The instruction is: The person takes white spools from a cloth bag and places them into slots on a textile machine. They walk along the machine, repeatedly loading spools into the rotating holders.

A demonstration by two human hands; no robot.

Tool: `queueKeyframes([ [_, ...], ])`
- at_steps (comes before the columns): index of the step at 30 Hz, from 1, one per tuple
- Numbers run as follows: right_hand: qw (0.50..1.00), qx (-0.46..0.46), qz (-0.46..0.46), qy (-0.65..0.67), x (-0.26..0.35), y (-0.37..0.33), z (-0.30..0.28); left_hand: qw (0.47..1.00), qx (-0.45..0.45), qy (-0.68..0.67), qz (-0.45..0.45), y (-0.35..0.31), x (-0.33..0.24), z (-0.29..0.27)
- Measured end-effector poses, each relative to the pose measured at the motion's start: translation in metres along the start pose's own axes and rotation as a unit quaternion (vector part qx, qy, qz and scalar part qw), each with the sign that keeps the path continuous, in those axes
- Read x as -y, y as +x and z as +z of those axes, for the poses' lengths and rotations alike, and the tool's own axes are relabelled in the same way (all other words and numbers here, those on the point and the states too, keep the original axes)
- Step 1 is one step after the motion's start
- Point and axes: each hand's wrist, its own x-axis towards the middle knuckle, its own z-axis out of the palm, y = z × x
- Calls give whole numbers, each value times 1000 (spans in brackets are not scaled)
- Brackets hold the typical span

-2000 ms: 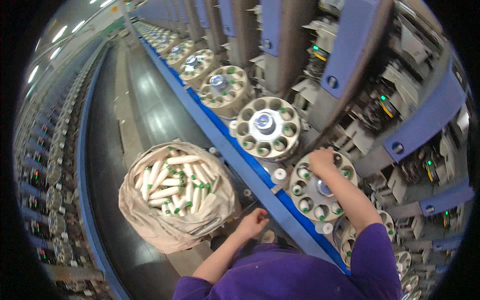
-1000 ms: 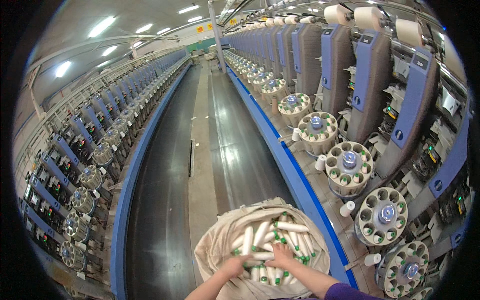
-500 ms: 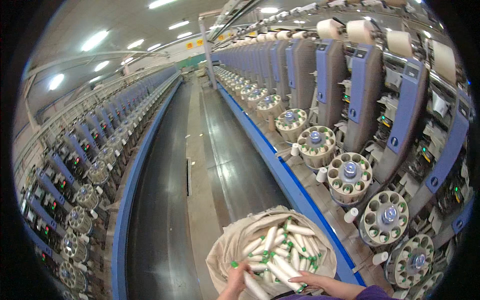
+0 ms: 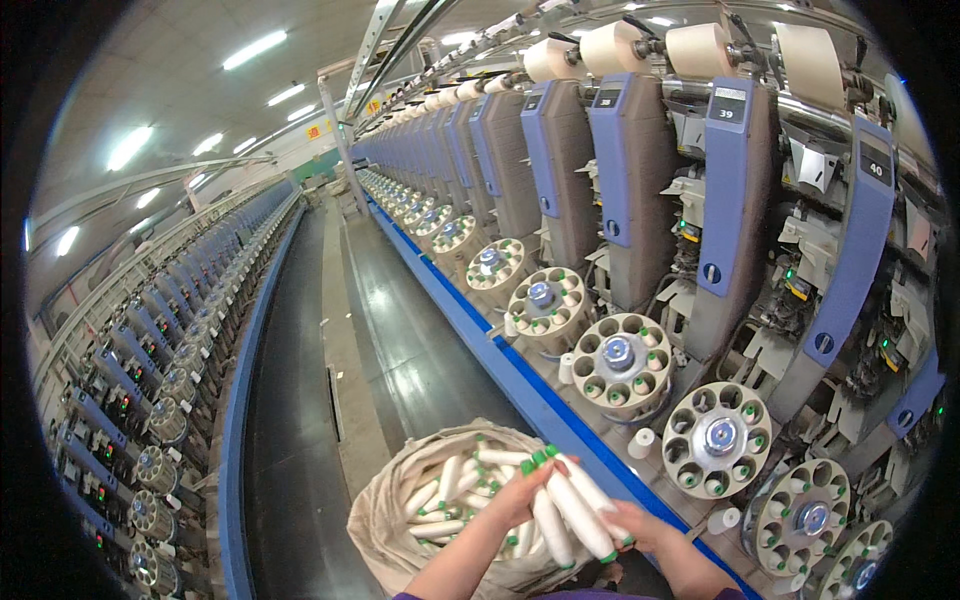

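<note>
Several long white yarn bobbins [image 4: 575, 515] with green ends lie side by side between my hands, over the right side of a cloth sack. My left hand [image 4: 516, 496] is closed around them near their upper green tips. Near the lower ends, my right hand [image 4: 638, 524] is closed on the rightmost of them, its fingers partly hidden. Below and to the left, the beige sack [image 4: 378, 505] gapes wide. More loose bobbins [image 4: 448, 484] of the same kind fill it in a jumble.
Along the right runs a row of blue-and-grey winding machines [image 4: 738, 190]. In front of them stand round bobbin magazines [image 4: 720, 436], partly filled, beside a blue rail [image 4: 545, 405]. A similar machine row [image 4: 150, 335] lines the left of the dark aisle floor [image 4: 275, 440].
My hands have come together to the right of the sack's middle, with several bobbins now gathered between them. The view has turned right, bringing the right-hand machines closer.
</note>
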Motion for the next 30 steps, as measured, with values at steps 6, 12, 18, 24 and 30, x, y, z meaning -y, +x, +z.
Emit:
queueKeyframes([
  [6, 974, 148, -51, 161, 79, -34, -69, 979, 25, -37, 198, 93, -22, 42],
  [12, 994, -43, -97, -13, 96, -91, -156, 962, -36, -25, 269, 125, -24, 73],
  [18, 769, -227, -420, 426, 92, -165, -214, 961, -35, 9, 273, 147, -16, 98],
  [24, 928, -241, -282, 15, 97, -106, -180, 969, -4, 48, 241, 170, -5, 114],
  [30, 900, -349, -261, 26, 69, -60, -174, 974, 2, 43, 220, 177, -8, 96],
])
